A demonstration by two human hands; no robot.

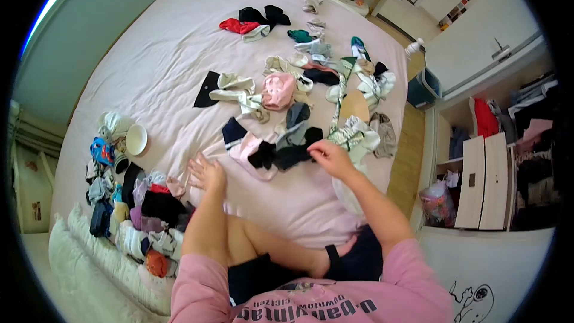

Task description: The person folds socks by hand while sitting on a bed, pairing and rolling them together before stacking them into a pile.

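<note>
My left hand lies palm down on the pink sheet with its fingers spread, holding nothing. My right hand is closed in a pinch at the right edge of a black sock; whether cloth is between the fingertips cannot be made out. Left of it, dark grey cloth and a crumpled black piece lie over a pale pink garment. A navy piece sits at that garment's upper left. Green-patterned white cloth lies just beyond my right hand.
Many socks and small clothes spread over the bed, including a pink bundle and a red piece. Rolled items pile at left beside a white bowl. Pillows lie lower left; an open wardrobe stands right.
</note>
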